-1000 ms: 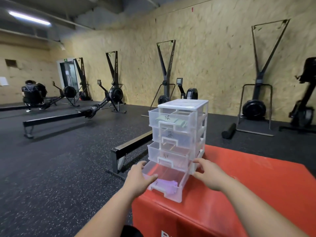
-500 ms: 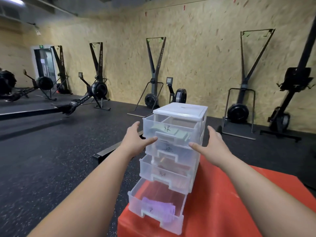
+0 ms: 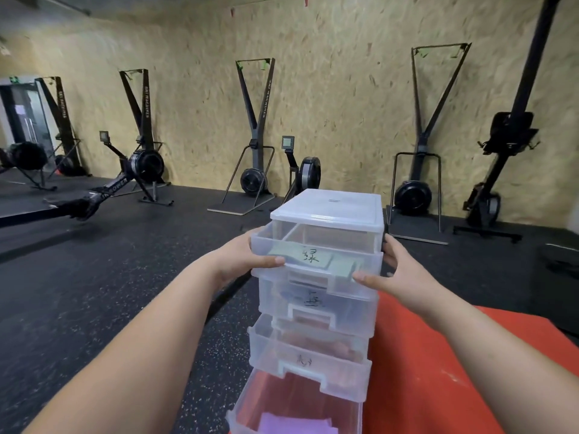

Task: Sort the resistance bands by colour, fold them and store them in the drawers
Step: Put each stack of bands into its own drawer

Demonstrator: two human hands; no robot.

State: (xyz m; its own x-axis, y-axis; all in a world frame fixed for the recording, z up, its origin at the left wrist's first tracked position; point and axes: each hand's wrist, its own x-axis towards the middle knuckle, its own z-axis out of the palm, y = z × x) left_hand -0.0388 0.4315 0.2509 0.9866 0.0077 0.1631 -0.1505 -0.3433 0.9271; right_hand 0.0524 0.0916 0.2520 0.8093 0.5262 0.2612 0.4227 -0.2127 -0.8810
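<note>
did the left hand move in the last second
Yes, up: the left hand went from beside the bottom drawer to the top drawer.

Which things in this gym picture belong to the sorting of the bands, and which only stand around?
Job: drawer unit; top drawer with green band, held by left hand and right hand; open bottom drawer with purple band.
Around: red box under the unit; ski machines and rowing machine near the wall.
</note>
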